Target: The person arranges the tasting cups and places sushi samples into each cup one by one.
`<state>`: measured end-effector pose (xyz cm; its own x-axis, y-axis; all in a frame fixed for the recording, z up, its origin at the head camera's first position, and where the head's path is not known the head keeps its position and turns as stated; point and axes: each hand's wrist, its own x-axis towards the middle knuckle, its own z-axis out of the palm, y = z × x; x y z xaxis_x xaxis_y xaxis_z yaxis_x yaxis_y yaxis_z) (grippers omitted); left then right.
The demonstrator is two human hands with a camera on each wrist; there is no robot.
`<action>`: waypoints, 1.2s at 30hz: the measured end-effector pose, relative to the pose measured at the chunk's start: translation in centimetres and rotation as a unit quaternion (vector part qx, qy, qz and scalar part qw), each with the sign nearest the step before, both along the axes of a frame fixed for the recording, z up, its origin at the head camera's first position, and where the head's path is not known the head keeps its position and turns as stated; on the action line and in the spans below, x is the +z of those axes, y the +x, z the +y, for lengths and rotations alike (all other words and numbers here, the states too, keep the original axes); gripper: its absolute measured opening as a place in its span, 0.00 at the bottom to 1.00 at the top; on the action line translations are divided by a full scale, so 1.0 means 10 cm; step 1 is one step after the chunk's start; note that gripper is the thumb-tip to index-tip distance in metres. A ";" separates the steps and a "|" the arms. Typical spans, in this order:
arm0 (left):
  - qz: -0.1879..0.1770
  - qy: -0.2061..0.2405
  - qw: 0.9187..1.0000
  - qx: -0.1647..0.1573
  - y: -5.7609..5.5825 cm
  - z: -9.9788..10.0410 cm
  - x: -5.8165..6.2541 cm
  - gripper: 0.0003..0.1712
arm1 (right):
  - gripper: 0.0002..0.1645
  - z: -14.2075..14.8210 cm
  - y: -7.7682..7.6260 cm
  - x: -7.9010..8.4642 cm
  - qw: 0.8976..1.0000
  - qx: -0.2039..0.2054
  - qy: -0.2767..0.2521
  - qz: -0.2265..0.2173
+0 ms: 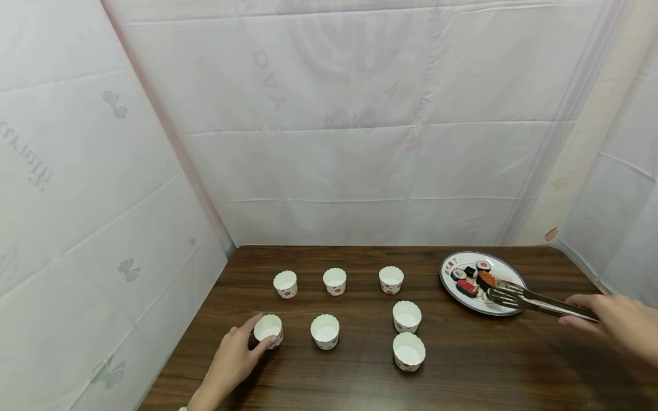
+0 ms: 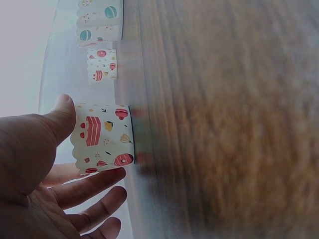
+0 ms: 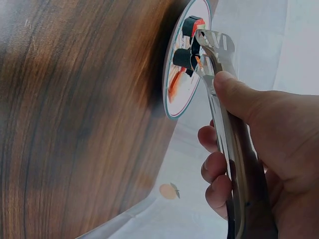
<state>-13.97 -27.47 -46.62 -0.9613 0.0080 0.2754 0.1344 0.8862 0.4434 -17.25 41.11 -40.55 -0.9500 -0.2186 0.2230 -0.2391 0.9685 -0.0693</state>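
Note:
At the front left of the table, my left hand holds a white paper baking cup between thumb and fingers. Its side, printed with red cakes and sweets, faces the left wrist view, where the thumb lies along the rim. My right hand grips metal serving tongs with slotted heads. Those heads are over the near right side of a white plate with a dark rim. Several sushi pieces lie on it, among them an orange-topped one beside the tong heads and a red-topped one.
More white paper cups stand on the dark wooden table: three along the back, including one at the left, another right of my left hand, and two close together, the nearer one in front. Pale cloth hangs behind and at both sides.

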 end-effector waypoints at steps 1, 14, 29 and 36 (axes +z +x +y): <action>-0.001 0.000 1.000 -0.001 0.00 0.00 0.00 0.38 | 0.28 0.00 0.00 0.01 1.000 0.000 0.000 0.002; 0.006 0.005 1.000 0.003 0.03 0.00 0.01 0.37 | 0.28 -0.10 -0.03 0.07 0.999 0.018 0.000 0.036; 0.026 0.018 0.999 -0.004 0.01 0.00 -0.01 0.29 | 0.24 -0.27 -0.14 0.19 0.992 0.074 0.007 0.104; 0.039 0.012 0.999 -0.009 0.02 0.01 0.00 0.30 | 0.28 -0.42 -0.22 0.38 0.994 0.072 0.007 0.078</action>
